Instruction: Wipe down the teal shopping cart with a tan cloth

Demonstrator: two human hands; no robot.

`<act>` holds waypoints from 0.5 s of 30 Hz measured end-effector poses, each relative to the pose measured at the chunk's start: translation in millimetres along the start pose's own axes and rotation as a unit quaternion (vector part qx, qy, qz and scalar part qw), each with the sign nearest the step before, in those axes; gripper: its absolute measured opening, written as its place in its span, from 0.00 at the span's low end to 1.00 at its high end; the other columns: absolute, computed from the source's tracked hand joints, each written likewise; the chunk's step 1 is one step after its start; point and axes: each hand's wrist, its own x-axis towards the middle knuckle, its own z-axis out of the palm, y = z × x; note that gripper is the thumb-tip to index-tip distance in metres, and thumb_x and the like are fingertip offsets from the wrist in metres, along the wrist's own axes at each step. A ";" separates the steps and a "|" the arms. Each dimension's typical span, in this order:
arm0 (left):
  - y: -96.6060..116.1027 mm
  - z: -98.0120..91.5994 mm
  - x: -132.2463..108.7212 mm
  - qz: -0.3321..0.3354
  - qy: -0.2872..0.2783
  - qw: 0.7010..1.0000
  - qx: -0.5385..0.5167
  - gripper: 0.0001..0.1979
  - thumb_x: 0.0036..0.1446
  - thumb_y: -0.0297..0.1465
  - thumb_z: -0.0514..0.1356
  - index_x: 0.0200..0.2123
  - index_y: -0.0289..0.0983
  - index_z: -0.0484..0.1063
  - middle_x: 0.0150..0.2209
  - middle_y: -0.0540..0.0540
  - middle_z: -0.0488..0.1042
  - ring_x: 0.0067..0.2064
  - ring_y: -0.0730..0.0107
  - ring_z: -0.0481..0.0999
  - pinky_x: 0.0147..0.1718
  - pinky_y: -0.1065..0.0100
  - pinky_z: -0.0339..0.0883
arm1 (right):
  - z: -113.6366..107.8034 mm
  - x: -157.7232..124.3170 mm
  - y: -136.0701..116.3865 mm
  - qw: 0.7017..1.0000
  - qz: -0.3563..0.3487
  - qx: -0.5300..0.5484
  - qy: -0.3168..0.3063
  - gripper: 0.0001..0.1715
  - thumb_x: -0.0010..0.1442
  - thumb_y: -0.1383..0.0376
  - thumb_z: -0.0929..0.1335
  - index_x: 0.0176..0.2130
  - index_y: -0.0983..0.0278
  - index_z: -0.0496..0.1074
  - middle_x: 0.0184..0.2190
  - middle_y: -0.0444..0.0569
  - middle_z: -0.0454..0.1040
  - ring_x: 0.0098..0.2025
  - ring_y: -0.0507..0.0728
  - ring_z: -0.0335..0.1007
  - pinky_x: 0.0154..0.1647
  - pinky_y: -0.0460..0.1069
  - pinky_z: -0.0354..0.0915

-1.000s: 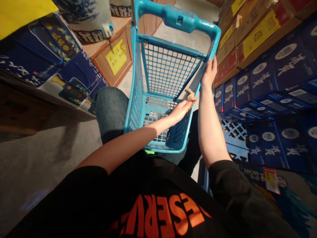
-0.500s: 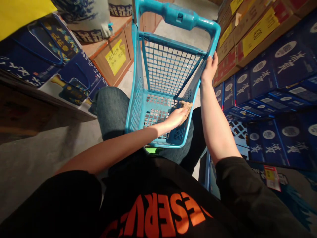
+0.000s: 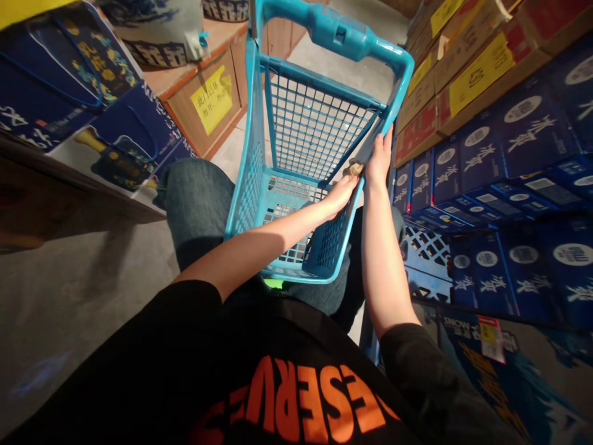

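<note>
Near the right rim of our blue plastic shopping cart (image 3: 333, 31), a small tan lump (image 3: 355, 168) sits pinched in our left hand (image 3: 340, 194), while our right hand (image 3: 380, 162) clamps the side rail (image 3: 391, 102), seemingly to steady the cart.

The small tan lump (image 3: 356, 168) at the left hand (image 3: 340, 194) is partly hidden by the fingers and too small to identify; it may be something crumbly. The top edge cuts off the glazed jar (image 3: 152, 28), and the price tag (image 3: 491, 339) is unreadable.
</note>
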 end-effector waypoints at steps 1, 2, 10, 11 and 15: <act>1.3 -2.9 -3.7 -0.006 0.001 1.000 -0.004 0.18 0.80 0.28 0.55 0.63 0.34 0.80 0.67 0.38 0.83 0.77 0.56 0.74 0.80 0.59 0.61 | 0.3 -4.2 -1.1 1.000 0.004 0.011 0.001 0.39 0.81 0.66 0.54 0.84 0.58 0.54 0.86 0.44 0.55 0.89 0.52 0.43 0.92 0.65 0.38; 1.8 -7.0 -10.0 -0.016 -0.001 1.000 -0.005 0.17 0.79 0.28 0.55 0.62 0.33 0.81 0.65 0.38 0.84 0.75 0.56 0.76 0.79 0.58 0.62 | 0.7 -7.3 -3.4 1.000 0.006 0.022 0.003 0.38 0.81 0.67 0.54 0.84 0.60 0.54 0.86 0.45 0.55 0.89 0.52 0.43 0.92 0.63 0.38; 2.6 -17.6 -47.3 -0.063 -0.044 0.997 -0.003 0.18 0.79 0.27 0.55 0.63 0.39 0.80 0.60 0.45 0.86 0.75 0.60 0.75 0.82 0.58 0.58 | 2.6 -25.6 -16.7 0.999 0.000 0.043 0.030 0.35 0.83 0.68 0.55 0.81 0.80 0.54 0.86 0.60 0.54 0.88 0.49 0.44 0.90 0.52 0.44; 4.5 -12.8 -43.6 -0.057 -0.043 0.997 -0.008 0.19 0.79 0.26 0.54 0.65 0.39 0.79 0.60 0.44 0.86 0.76 0.61 0.75 0.82 0.58 0.58 | 2.4 -31.0 -13.3 0.999 0.003 0.045 0.030 0.36 0.82 0.68 0.55 0.81 0.78 0.55 0.86 0.58 0.55 0.88 0.50 0.46 0.90 0.54 0.45; 12.6 3.0 -29.3 -0.033 -0.035 0.999 -0.018 0.21 0.79 0.23 0.52 0.67 0.34 0.76 0.62 0.40 0.86 0.75 0.59 0.76 0.80 0.58 0.62 | 1.7 -46.2 9.7 0.997 -0.016 0.068 0.032 0.36 0.80 0.63 0.57 0.80 0.65 0.64 0.85 0.49 0.58 0.86 0.55 0.55 0.89 0.60 0.50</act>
